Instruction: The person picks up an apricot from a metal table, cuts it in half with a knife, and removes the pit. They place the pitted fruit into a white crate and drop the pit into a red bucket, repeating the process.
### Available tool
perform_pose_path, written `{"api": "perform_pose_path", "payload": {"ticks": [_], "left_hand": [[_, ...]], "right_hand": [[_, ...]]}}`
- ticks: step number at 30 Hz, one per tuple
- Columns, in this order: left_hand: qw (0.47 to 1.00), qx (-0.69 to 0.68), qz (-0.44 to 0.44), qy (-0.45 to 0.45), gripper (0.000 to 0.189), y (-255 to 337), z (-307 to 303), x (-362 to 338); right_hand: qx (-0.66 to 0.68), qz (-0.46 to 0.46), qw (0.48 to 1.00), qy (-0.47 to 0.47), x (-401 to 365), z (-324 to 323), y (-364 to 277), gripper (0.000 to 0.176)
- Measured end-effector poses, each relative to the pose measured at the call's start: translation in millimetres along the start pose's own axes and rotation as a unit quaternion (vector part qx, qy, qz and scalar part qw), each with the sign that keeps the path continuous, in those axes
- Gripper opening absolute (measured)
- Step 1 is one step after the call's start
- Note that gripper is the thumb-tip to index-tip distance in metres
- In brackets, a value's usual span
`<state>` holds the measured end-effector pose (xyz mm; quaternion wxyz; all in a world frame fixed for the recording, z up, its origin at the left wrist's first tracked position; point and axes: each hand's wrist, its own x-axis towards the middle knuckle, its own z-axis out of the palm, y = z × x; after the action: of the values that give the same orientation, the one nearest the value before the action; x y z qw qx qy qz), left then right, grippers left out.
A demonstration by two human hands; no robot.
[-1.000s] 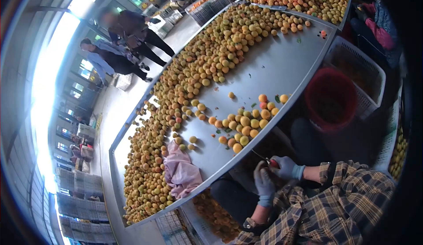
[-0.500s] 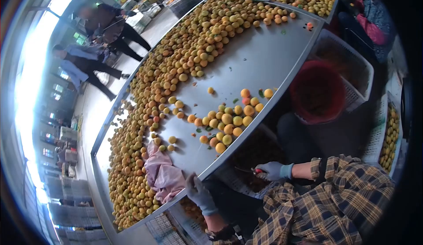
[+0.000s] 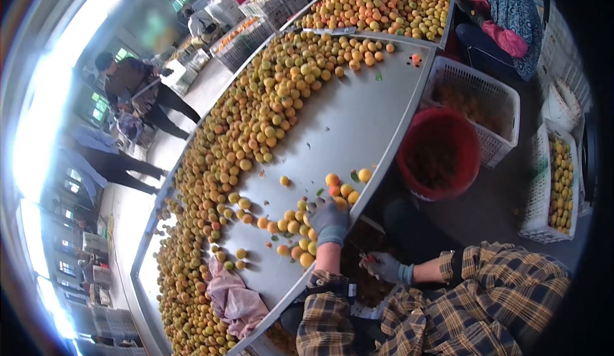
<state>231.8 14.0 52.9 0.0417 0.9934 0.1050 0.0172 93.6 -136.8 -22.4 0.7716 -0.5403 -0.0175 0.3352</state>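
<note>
My left hand (image 3: 328,218), in a grey glove, reaches over the metal table's (image 3: 348,122) near edge. Its bent fingers rest at a cluster of small yellow-orange, apricot-like fruits (image 3: 292,223), and I see no fruit clearly gripped. Lower and to the right, my gloved right hand (image 3: 385,268) is closed around a small red-handled tool (image 3: 368,259), mostly hidden by the fingers. Beneath that hand is a dark container whose contents are hard to make out. A long heap of the same fruits (image 3: 256,110) lines the table's far side.
A pinkish cloth (image 3: 234,301) lies at the table's near left. Right of the table stand a red bucket (image 3: 470,154), a white crate (image 3: 505,103) and a crate of fruits (image 3: 543,218). A person (image 3: 511,20) sits at the upper right; two people stand beyond the table.
My left hand has moved from the table's edge near the cloth, up and right onto the fruit cluster. My right hand has shifted slightly down, still holding the red-handled tool. The view has shifted.
</note>
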Motion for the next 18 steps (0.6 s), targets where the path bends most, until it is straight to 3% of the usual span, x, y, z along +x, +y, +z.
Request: {"api": "perform_pose_path", "payload": {"ticks": [1,6,8,9,10,11,12,13,14,16,17,18], "left_hand": [[0.999,-0.009,-0.024,-0.04,0.045,3.4,5.3,4.2],[0.999,-0.045,0.005,0.005,0.049,2.4,-0.2,-0.9],[0.969,-0.225,0.026,0.099,0.052,-6.3,-3.7,-3.7],[0.948,-0.305,0.02,0.089,0.048,-13.2,-5.0,-9.8],[0.949,-0.301,0.016,0.09,0.048,-22.8,-6.9,-18.7],[0.861,-0.505,-0.027,0.05,0.043,-30.1,-16.2,-31.6],[0.727,-0.683,-0.07,0.01,0.039,-35.9,-22.0,-46.3],[0.668,-0.738,-0.09,0.024,0.036,-35.8,-31.1,-63.5],[0.576,-0.808,-0.117,0.029,0.043,-34.5,-42.4,-84.7],[0.487,-0.864,-0.126,0.003,0.045,-43.7,-51.9,-123.7],[0.445,-0.877,-0.178,0.046,0.043,-39.6,-52.2,-138.3],[0.4,-0.897,-0.185,0.034,0.041,-50.6,-37.6,-156.3]], "right_hand": [[-0.025,0.007,1.0,0.002,-2.5,0.6,-2.1,0.02],[-0.015,0.037,0.999,0.019,-3.4,0.1,-16.6,0.02],[0.005,0.01,1.0,0.025,-2.4,-3.7,-15.2,0.022],[0.007,0.011,1.0,0.018,-1.6,-5.5,-13.7,0.022],[0.021,0.022,0.999,0.01,-1.2,-7.9,-11.6,0.023],[0.035,0.035,0.999,0.003,-3.2,-7.4,-15.5,0.025],[0.036,0.041,0.999,0.0,-5.2,-6.1,-19.1,0.025],[0.027,0.052,0.998,-0.015,-9.4,0.6,-36.4,0.025],[0.019,0.068,0.997,-0.028,-11.1,-0.9,-32.7,0.026],[-0.013,0.084,0.995,-0.052,-15.5,3.8,-38.7,0.026],[-0.047,0.087,0.992,-0.078,-17.3,3.3,-38.2,0.027],[-0.05,0.107,0.99,-0.083,-15.8,1.3,-29.0,0.027]]}}
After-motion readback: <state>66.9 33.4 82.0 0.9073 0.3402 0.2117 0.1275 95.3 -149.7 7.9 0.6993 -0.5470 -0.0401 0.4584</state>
